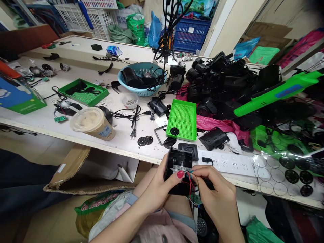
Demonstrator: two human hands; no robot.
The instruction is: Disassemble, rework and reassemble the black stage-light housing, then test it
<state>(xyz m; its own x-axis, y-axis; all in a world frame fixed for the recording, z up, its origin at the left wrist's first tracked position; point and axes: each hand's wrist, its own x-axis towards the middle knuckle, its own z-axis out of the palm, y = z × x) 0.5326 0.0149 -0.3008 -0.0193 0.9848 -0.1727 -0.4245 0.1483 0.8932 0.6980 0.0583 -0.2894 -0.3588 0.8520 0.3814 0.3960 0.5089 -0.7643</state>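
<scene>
A small black plastic housing [178, 162] with a clear inner part sits between both hands just below the table's front edge, over my lap. My left hand [159, 184] grips its left side, thumb pressed on the front. My right hand [217, 190] pinches the red and black wires [190, 184] that run from the housing to a small green circuit board [195, 199] hanging under it.
The white table [83, 69] holds a lidded cup [92, 123], two green mesh trays [182, 118], a teal basket [142, 78], a white power strip [229, 162], black discs [291, 175] and a heap of black housings [222, 79]. A cardboard box [93, 170] stands under the edge.
</scene>
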